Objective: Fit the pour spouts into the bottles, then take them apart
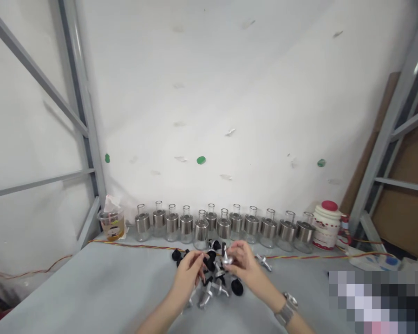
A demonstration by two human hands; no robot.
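Over a pile of small parts on the grey table, my right hand pinches a silver spout with a dark upper end. My left hand is closed at the pile's left side, its fingertips beside black caps; whatever they grip is hidden. Several silver spouts lie between and below my hands. A round black cap rests under my right wrist, and another silver spout lies to the right of that hand.
Behind the pile, glass bottles with metal sleeves stand in a row along the wall. A drink cup is at the left end, a white jar with a red lid at the right. A twisted wire crosses the table.
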